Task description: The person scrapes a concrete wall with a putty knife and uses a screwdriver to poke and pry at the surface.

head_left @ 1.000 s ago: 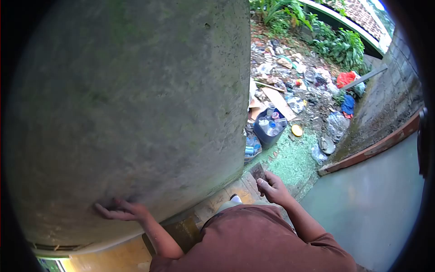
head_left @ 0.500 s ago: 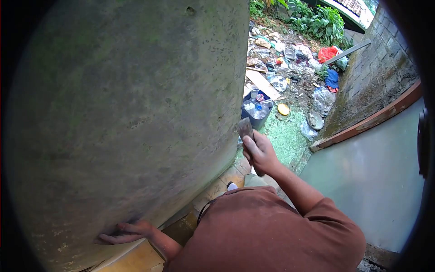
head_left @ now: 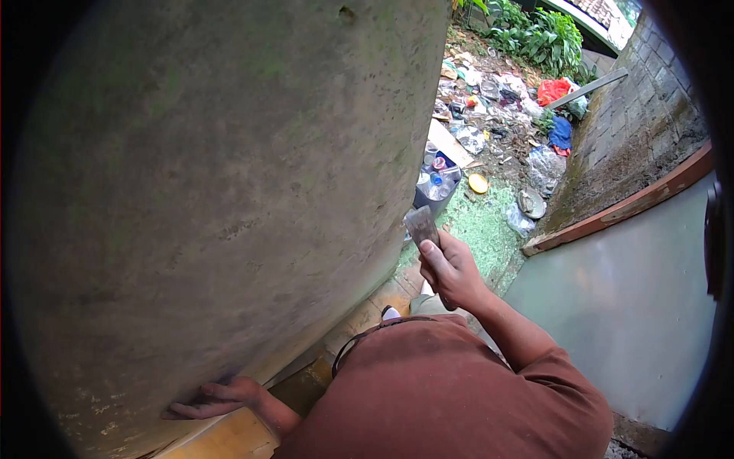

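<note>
A scraper with a broad flat blade (head_left: 420, 223) is gripped in my right hand (head_left: 453, 269), its blade pointing up and toward the wall's edge. The thumb lies along the scraper, and the fingers wrap round it. Filling the left side is a grey, stained wall surface (head_left: 252, 168) with small pits and greenish patches. Low on that surface is my left hand (head_left: 218, 398), fingers stretched out and apart, with nothing seen in it. Whether the palm presses on the wall is hard to tell.
Beyond the wall's edge stands a dark bucket (head_left: 436, 205) of plastic cups and bottles, with a yellow lid (head_left: 478, 183) beside it. Scattered rubbish (head_left: 497, 99) covers the ground behind. A smooth pale panel (head_left: 612, 298) and a block wall (head_left: 642, 99) bound the right side.
My right hand with the scraper has shifted slightly right and down. The grey wall's edge sits farther right in view and covers more of the bucket. My left hand has barely moved.
</note>
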`<move>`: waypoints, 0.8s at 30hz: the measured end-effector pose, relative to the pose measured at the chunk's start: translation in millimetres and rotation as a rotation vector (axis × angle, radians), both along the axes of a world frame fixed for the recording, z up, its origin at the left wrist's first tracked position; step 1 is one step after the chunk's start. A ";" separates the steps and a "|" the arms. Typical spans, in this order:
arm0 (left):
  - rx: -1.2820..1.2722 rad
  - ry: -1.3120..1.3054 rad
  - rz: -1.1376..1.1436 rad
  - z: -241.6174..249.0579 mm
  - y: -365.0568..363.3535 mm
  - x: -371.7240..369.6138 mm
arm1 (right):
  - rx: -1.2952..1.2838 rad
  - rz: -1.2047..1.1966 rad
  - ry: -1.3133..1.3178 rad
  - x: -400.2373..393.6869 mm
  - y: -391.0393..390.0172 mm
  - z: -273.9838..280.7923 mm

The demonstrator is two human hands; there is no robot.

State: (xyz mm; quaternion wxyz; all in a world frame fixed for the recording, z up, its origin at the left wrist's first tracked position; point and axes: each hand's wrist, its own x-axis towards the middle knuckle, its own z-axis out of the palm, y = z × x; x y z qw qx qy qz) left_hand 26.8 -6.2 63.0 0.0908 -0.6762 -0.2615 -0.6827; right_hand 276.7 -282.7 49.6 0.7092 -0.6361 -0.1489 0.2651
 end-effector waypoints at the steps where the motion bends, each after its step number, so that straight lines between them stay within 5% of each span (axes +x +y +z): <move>1: 0.005 0.006 -0.004 2.6 0.4 0.1 | -0.080 0.026 -0.022 -5.5 -7.8 -4.6; 24: 0.007 0.037 -0.022 -2.5 1.6 -2.9 | -0.097 -0.016 -0.030 -14.6 -6.3 -8.7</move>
